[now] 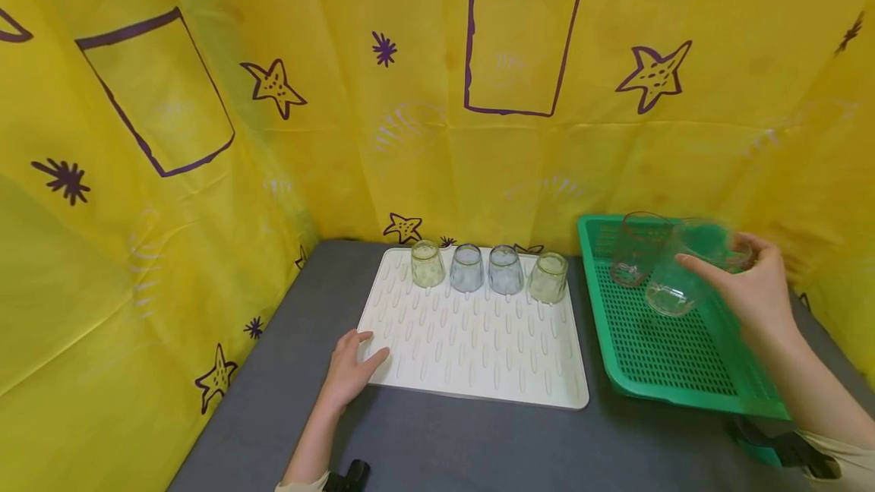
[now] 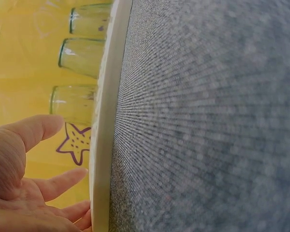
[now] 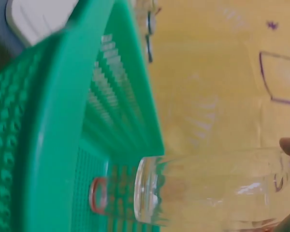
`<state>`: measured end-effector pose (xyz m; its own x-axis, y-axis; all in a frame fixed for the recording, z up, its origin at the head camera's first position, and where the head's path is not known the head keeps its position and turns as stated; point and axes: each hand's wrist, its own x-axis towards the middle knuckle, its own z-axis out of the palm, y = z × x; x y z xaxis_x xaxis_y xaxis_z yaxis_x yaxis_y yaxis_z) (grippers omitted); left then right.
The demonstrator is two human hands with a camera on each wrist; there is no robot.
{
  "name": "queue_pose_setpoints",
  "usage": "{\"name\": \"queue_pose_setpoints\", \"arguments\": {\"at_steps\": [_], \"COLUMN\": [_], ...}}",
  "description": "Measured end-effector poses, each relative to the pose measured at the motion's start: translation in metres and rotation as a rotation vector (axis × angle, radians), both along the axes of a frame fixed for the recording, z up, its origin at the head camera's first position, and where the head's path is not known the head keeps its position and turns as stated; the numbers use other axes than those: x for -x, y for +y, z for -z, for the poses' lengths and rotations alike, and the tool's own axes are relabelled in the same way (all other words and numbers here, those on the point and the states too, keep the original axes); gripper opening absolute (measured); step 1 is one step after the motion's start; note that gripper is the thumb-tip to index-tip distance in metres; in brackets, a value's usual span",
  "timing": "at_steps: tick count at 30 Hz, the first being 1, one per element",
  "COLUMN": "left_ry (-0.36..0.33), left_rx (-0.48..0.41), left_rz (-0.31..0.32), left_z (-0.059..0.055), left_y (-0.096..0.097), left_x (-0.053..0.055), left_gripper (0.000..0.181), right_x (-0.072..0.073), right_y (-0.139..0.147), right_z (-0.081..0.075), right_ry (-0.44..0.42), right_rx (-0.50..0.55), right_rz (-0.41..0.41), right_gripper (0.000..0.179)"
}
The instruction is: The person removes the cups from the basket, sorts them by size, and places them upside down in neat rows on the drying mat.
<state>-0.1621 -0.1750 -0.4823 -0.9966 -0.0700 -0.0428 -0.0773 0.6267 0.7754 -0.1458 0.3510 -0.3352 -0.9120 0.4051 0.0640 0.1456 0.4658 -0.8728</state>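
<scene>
My right hand [image 1: 759,287] grips a tall clear drinking glass [image 1: 673,283] near its top, thumb on one side, holding it tilted above the green basket [image 1: 615,370]. In the right wrist view, that glass [image 3: 212,191] shows its thick base, with only fingertips of the hand visible. A second tall glass, pink-tinted [image 1: 630,268], stands in the basket's back left part. My left hand [image 1: 349,370], fingers spread and relaxed, is at the left edge of the white drying mat [image 1: 472,355]. In the left wrist view its fingertips are at the mat's edge [image 2: 102,169].
Along the mat's back edge stand several short tumblers in a row: a green one [image 1: 427,268], two bluish ones and another green one [image 1: 548,279]. The basket is right of the mat on a dark grey table [image 1: 478,446]. A yellow patterned curtain [image 1: 424,165] hangs behind.
</scene>
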Motion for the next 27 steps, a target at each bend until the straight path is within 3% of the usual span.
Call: {"name": "queue_pose_setpoints", "arguments": {"at_steps": [8, 19, 27], "left_ry": [-0.008, 0.000, 0.080], "left_rx": [-0.006, -0.043, -0.063], "left_rz": [-0.001, -0.006, 0.015], "left_z": [-0.002, -0.003, -0.013], "left_y": [0.000, 0.002, 0.019], "left_x": [-0.001, -0.001, -0.008], "left_gripper": [0.057, 0.059, 0.058], "right_x": [-0.011, -0.025, -0.032], "right_y": [-0.030, -0.081, -0.111], "right_z": [0.000, -0.001, -0.001], "right_ry": [0.056, 0.079, 0.082], "right_rx": [0.005, -0.003, 0.054], "right_rz": [-0.082, -0.253, -0.384], "right_gripper": [0.081, 0.084, 0.086]}}
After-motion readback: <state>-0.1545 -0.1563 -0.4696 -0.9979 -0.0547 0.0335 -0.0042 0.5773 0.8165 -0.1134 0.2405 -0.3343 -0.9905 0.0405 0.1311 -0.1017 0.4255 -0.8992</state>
